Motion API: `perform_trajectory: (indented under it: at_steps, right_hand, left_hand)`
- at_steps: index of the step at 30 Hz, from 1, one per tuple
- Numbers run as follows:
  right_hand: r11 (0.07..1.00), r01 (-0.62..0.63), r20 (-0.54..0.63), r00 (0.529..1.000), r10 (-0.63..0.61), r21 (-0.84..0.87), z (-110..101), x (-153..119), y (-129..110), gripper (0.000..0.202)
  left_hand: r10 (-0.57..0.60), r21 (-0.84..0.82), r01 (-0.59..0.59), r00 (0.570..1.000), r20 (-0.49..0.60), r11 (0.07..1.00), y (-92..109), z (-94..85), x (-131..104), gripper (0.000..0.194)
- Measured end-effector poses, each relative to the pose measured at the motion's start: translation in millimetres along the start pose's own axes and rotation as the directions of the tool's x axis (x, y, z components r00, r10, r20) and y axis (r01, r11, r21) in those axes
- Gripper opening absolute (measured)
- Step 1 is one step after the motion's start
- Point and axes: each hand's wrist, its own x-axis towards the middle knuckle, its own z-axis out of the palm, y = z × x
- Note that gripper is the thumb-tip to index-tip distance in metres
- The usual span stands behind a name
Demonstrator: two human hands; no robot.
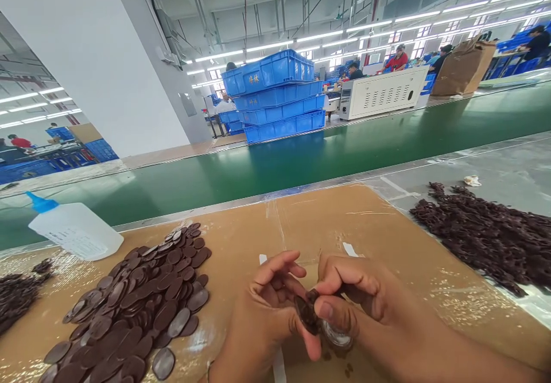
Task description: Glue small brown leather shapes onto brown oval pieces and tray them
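Note:
My left hand (275, 308) is curled around a small dark brown piece (306, 314), held between thumb and fingers. Thumb and forefinger of my right hand (357, 300) pinch a small dark bit against that piece. Just under my right hand, a small round clear container (338, 337) rests on the brown work surface (318, 216), partly hidden by the fingers. A large heap of flat dark brown ovals (146, 297) lies left of my hands. At the right lies a pile of thin, twisted dark brown pieces (486, 233).
A white bottle with a blue nozzle (77, 231) stands at the left, near more dark twisted pieces (19, 294). Beyond the work surface runs a green belt (279, 159). Behind it are stacked blue crates (279, 99), a white metal box (383, 93), a brown bag (462, 67) and several people.

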Motion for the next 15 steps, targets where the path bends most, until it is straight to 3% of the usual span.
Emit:
perform_trajectory:
  at_steps: [3, 11, 15]
  right_hand:
    - [1.0, 0.005, -0.019, 1.0, -0.006, -0.012, 0.3, 0.7, 3.5, 0.025]
    - [0.996, 0.013, -0.006, 1.0, -0.014, -0.086, 1.2, 1.3, 6.6, 0.03]
    - [0.999, -0.008, 0.007, 1.0, 0.008, -0.04, 1.8, 2.2, 5.5, 0.03]
  left_hand:
    - [0.017, -0.033, -0.017, 1.0, -0.002, 0.999, 0.9, 0.9, 1.3, 0.05]
    - [-0.009, -0.058, 0.006, 0.999, -0.049, 0.998, 0.5, 1.6, 1.8, 0.062]
    - [-0.013, -0.023, 0.012, 0.997, -0.072, 1.0, 1.4, 2.2, 1.5, 0.062]
